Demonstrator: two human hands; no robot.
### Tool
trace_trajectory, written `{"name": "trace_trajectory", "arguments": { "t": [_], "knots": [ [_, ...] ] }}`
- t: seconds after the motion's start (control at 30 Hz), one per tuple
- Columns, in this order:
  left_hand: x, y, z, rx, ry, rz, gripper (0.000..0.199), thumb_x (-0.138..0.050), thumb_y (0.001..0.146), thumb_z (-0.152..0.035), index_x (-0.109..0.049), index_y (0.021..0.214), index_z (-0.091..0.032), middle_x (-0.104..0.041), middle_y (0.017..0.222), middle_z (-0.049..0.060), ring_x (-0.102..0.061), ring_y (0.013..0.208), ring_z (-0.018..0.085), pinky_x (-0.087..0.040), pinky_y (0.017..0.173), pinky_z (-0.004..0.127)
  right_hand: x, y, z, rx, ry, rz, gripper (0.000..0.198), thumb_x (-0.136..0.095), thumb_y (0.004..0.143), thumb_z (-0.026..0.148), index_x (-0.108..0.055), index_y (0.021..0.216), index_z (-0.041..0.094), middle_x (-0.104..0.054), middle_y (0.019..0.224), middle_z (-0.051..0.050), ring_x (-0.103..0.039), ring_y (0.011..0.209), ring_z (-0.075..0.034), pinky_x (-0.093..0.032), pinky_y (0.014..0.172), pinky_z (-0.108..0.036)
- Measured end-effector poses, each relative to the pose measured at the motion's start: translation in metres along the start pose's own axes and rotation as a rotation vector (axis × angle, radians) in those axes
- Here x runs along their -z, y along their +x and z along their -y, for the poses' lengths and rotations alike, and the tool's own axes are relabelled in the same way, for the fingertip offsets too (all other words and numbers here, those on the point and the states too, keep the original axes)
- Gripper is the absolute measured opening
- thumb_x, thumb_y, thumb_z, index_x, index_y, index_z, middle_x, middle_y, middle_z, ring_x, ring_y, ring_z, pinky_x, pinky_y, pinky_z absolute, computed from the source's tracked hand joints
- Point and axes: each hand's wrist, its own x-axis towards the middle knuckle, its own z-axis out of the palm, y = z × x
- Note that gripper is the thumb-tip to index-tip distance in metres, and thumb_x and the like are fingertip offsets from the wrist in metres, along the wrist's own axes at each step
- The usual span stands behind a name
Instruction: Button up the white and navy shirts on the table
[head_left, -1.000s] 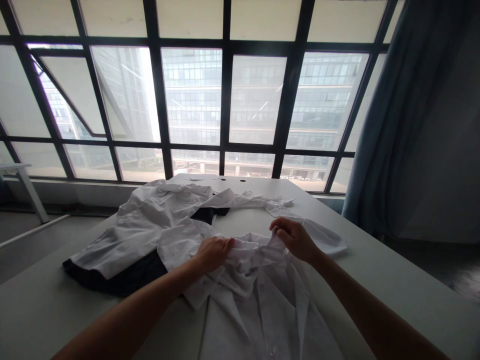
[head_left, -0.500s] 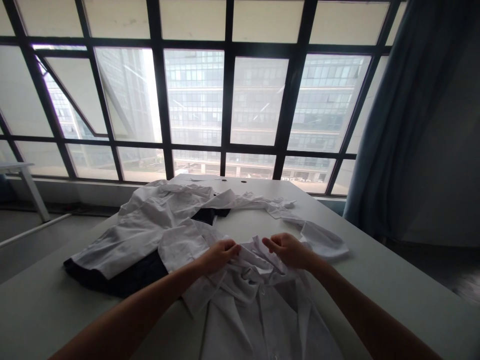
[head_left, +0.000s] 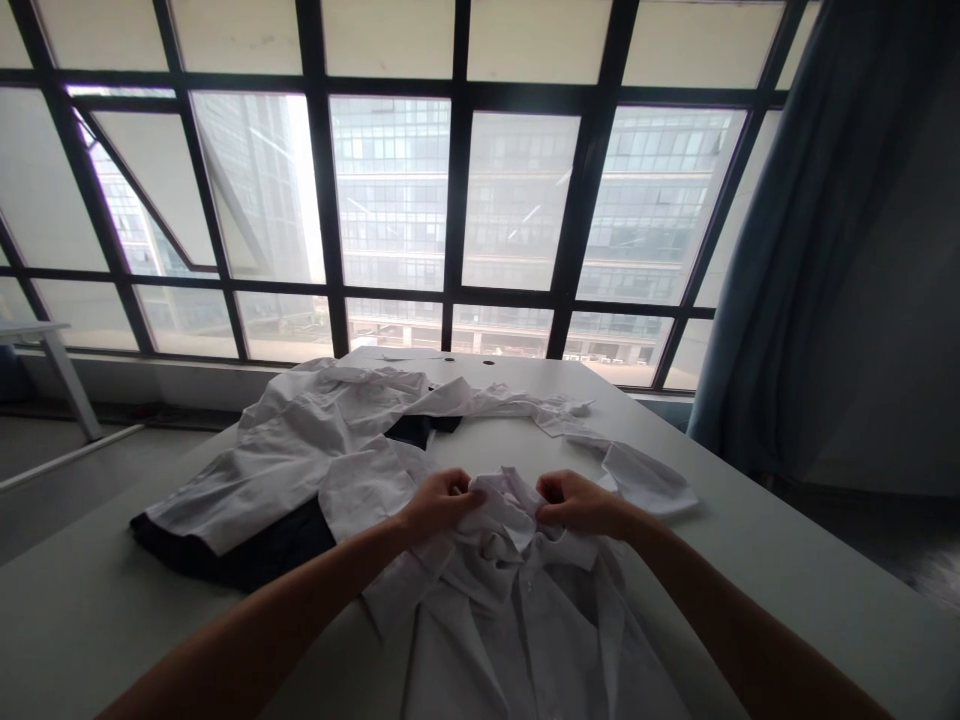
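A white button-up shirt (head_left: 487, 640) lies front up on the table before me, its hem running out of the bottom of the view. My left hand (head_left: 448, 500) pinches the left side of its collar (head_left: 504, 505). On the other side of the collar, my right hand (head_left: 574, 503) has its thumb and fingers closed on the cloth. Between the hands the collar stands slightly raised, with creases below it. One sleeve spreads out to the left, beneath my left forearm.
More white garments (head_left: 300, 440) lie crumpled at the left, over dark cloth (head_left: 247, 548). A white sleeve (head_left: 649, 480) stretches to the right across the white table (head_left: 780, 580). Beyond are large windows (head_left: 390, 200) and a blue curtain (head_left: 772, 260).
The collar has been lifted and pulled more upright between my hands. My right hand has turned slightly, its fingers closing on the collar edge. The other garments lie as before.
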Motion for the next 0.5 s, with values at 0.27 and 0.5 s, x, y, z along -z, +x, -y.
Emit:
{"name": "trace_trajectory", "arguments": {
  "t": [0.27, 0.5],
  "knots": [
    [0.006, 0.007, -0.001, -0.105, 0.121, -0.297, 0.025, -0.07, 0.061, -0.033, -0.05, 0.066, -0.018, -0.041, 0.051, -0.009, -0.035, 0.048, 0.007, -0.024, 0.047, 0.018, 0.001, -0.009, 0.019, -0.028, -0.602, -0.46, 0.005, -0.057, 0.073, 0.013, -0.056, 0.072, 0.018, -0.06, 0.065, -0.001, -0.053, 0.061, -0.014, -0.029, 0.056, -0.025],
    [0.025, 0.003, -0.017, -0.292, 0.688, -0.405, 0.016, -0.058, 0.062, -0.015, -0.044, 0.056, -0.018, -0.047, 0.056, -0.005, -0.041, 0.057, 0.01, -0.027, 0.057, 0.022, -0.011, -0.013, 0.035, -0.041, -0.754, -0.663, 0.014, -0.05, 0.085, 0.018, -0.057, 0.097, 0.019, -0.067, 0.072, -0.004, -0.063, 0.068, -0.02, -0.028, 0.058, -0.027]
  ]
}}
